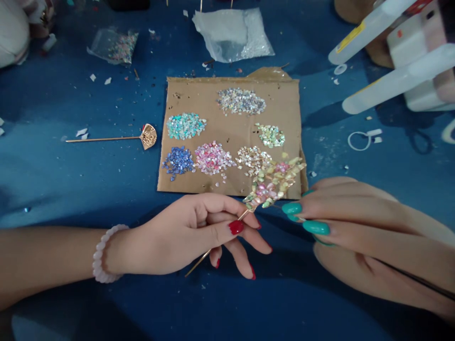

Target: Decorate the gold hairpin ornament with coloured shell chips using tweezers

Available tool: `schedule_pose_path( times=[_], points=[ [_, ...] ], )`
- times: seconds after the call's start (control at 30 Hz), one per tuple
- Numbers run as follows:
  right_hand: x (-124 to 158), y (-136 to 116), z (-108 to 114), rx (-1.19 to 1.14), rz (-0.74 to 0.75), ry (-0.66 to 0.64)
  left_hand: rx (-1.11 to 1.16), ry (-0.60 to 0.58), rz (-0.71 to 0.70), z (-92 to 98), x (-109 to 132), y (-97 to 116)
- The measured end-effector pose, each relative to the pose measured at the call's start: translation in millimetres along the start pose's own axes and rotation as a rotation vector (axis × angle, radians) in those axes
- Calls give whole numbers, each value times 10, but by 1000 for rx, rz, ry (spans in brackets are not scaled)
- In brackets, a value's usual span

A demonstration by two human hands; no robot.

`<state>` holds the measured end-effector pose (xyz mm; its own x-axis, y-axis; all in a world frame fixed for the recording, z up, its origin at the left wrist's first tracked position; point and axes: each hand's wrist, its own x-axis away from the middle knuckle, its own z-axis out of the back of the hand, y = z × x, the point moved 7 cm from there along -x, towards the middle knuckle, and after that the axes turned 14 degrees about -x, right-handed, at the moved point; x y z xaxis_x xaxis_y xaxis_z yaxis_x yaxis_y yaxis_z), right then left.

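My left hand (206, 232) pinches the gold stem of a hairpin (272, 184) between thumb and forefinger, its other fingers loosely spread. Pale green, cream and pink chips cover the hairpin's head, with pink flower shapes among them. The hairpin is tilted, its head up and to the right over the cardboard (199, 90). Close to that head, on its right, my right hand (359, 222) is closed round a thin dark tool (419, 280). Most of this tool is hidden by the fingers, so its exact kind is unclear. A fine tip seems to reach toward the hairpin's lower edge.
Separate piles of chips lie on the cardboard, including blue (178, 160), pink (214, 157) and turquoise (186, 126). Left of it rests another gold hairpin (148, 137). Plastic bags (232, 35) lie behind. Two translucent tubes (394, 83) jut in from the right, near a white ring (359, 140).
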<state>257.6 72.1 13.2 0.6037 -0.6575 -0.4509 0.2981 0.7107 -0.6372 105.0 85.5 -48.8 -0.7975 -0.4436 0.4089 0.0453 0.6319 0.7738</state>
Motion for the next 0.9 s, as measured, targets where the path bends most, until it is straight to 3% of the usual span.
schedule_pose_path(
  times=[0.23,0.73,0.9],
  points=[
    [8,-28,-44,-58,20,-74,-3,-4,-5,-1,-1,8],
    [-8,-2,-28,24,55,-26,-1,-6,-12,4,13,2],
    [11,-3,-38,0,24,-89,16,-7,-14,-2,1,1]
  ],
)
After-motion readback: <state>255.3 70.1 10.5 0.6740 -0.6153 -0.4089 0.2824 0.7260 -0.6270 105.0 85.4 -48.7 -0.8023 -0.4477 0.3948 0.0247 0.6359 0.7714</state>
